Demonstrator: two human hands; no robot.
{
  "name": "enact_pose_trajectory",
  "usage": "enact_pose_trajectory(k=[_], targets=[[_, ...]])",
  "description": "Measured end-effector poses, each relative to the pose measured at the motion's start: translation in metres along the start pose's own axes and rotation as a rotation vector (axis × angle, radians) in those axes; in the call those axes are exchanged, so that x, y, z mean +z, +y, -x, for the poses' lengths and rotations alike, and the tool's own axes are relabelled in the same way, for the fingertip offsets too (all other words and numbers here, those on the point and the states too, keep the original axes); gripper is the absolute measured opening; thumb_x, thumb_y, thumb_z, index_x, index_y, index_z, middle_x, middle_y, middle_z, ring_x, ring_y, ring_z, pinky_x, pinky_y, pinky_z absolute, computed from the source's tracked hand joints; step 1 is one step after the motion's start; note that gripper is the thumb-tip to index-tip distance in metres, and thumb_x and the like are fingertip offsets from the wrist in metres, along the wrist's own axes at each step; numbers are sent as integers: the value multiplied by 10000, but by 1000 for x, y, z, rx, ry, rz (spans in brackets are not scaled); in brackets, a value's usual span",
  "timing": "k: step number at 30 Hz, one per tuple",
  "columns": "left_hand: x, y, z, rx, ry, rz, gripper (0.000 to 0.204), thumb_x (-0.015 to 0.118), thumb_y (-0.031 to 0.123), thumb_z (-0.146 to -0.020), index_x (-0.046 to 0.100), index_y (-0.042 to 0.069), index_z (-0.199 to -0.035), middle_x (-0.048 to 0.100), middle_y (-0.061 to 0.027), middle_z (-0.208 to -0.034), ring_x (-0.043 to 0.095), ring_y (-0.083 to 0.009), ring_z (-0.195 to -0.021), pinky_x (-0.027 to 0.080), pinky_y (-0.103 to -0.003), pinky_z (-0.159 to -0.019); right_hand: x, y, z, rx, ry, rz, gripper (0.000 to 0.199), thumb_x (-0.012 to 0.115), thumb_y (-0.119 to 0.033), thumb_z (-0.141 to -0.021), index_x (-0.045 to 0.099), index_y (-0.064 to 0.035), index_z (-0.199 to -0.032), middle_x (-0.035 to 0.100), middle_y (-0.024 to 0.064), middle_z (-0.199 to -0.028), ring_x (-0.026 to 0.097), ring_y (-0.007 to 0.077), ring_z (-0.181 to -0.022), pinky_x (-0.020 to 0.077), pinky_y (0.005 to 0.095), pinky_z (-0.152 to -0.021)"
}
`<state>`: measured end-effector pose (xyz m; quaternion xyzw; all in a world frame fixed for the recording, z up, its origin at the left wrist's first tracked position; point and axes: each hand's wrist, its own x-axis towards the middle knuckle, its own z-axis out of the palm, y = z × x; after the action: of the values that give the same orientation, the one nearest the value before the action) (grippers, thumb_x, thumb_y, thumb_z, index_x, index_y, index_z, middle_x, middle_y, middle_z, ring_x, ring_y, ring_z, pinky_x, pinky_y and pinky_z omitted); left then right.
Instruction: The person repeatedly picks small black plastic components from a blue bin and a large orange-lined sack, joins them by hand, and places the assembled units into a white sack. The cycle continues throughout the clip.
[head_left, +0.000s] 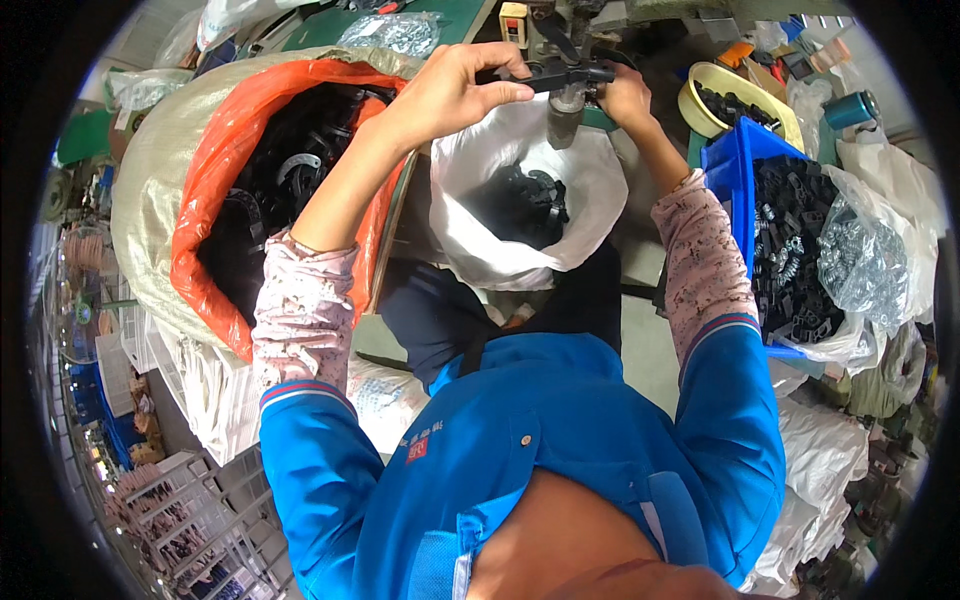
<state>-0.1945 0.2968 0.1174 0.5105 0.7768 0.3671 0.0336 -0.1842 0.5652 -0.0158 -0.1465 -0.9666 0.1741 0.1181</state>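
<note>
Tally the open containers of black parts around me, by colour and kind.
Woven sack with orange lining: 1
White bag: 1
Pale yellow tub: 1
Blue crate: 1
Total: 4

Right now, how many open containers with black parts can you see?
4: the orange-lined sack at left, white bag in the middle, yellow tub at upper right, and blue crate at right. Others may be hidden in the background.

Blue cloth jacket (560, 420), chest: short row of small pale characters (421, 432), small red square patch (417, 451) with pale marks just below. Small yellow box (514, 23): dark marking, too small to read from here.
</note>
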Motion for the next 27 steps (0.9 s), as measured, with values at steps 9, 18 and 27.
enact_pose_trajectory(k=[9, 18, 27], targets=[[31, -2, 14, 189, 331, -120, 177, 697, 147, -823, 645, 42, -956, 672, -92, -837, 638, -172, -678, 502, -282, -612, 34, 36, -13, 25, 145, 278, 295, 592, -279, -789, 695, -188, -1050, 619, 66, -1187, 615, 278, -1020, 507, 401, -833], [110, -50, 112, 169, 271, -442, 280, 647, 216, -792, 650, 161, -1066, 557, -155, -1213, 552, -285, -1062, 425, -442, -879, 22, 15, -5, 142, 337, -206, 226, 569, -282, -843, 651, -181, -1028, 660, 172, -953, 616, 380, -926, 489, 433, -771], [-67, -172, 209, -803, 127, -1000, 515, 490, 35, -807, 429, 135, -1309, 578, -171, -1144, 626, -386, -938, 522, -485, -737, 27, 38, -13, -98, 501, -82, 191, 613, -253, -803, 701, -141, -931, 679, 153, -865, 657, 355, -790, 520, 412, -686]])
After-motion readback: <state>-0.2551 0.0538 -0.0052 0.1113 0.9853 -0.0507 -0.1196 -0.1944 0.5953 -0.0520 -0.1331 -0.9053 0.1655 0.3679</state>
